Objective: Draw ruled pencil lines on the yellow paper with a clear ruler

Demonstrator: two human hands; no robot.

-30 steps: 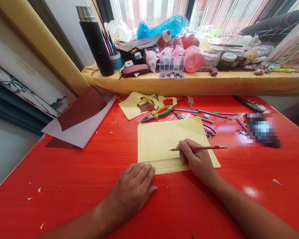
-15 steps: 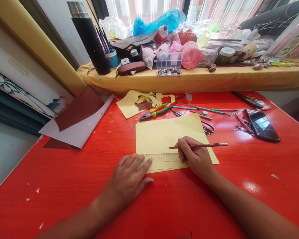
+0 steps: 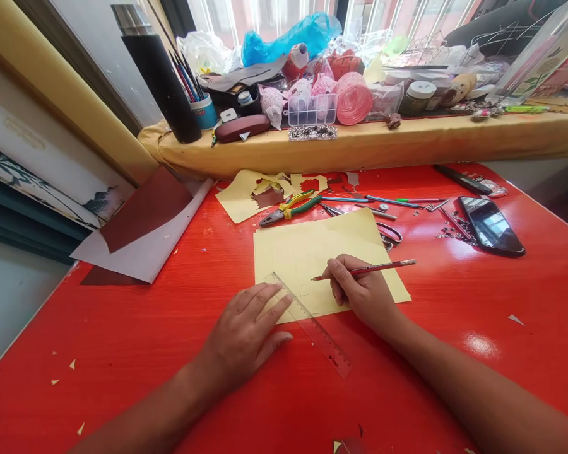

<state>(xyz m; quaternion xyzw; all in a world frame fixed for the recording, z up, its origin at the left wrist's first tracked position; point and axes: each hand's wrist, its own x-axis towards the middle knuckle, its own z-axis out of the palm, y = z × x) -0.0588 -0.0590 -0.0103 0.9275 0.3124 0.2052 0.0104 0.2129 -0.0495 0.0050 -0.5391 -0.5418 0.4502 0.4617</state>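
Observation:
A sheet of pale yellow paper with thin pencil lines lies on the red table, apparently over another sheet. My left hand rests on its lower left, fingers stretched out and thumb apart. Beneath its fingertips a clear ruler lies slantwise, one end on the paper and the other out over the bare tabletop. Between the thumb and fingers of my right hand is a dark red pencil, its point near the middle of the sheet, right of the ruler. Whether the point touches the paper I cannot tell.
Behind the paper lie pliers, yellow paper scraps and pens. A phone sits on the right beside small loose beads or rings. Brown and white sheets are at left. A cluttered ledge runs along the back.
The ruler has turned from lying level across the paper to a slant, its right end swinging down towards me. My right hand keeps the pencil, and the view has shifted slightly.

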